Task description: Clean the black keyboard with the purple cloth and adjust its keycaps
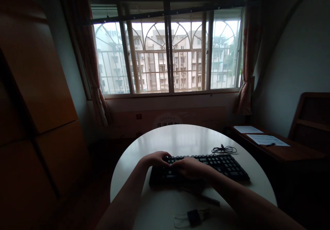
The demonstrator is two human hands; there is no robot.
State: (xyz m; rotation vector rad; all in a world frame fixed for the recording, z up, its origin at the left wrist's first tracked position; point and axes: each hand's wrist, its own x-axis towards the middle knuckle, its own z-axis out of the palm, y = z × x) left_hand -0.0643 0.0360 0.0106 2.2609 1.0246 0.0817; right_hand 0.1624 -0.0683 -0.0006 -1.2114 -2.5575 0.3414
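Observation:
A black computer keyboard (232, 170) lies on a round white table (134, 147), and some keys at its left part look uncovered or paler. My left hand (156, 158) is over the keyboard's upper left, with thumb and index finger curled towards each other around a small dark spot. Beside it, my right hand (192, 166) rests over the keys, its fingers closed and their tips close to my left thumb. What either hand holds, if anything, is too dark and small to make out. The keyboard's coiled black cable (223, 149) sits behind it.
Nearer to me on the table are a thin dark stick-like object (210, 200) and a small black block (194, 217) with thin wire-like pieces. To the right, papers (268, 140) and a pen (270, 144) lie on a wooden surface (304, 152). Wooden cabinets (38, 85) stand left.

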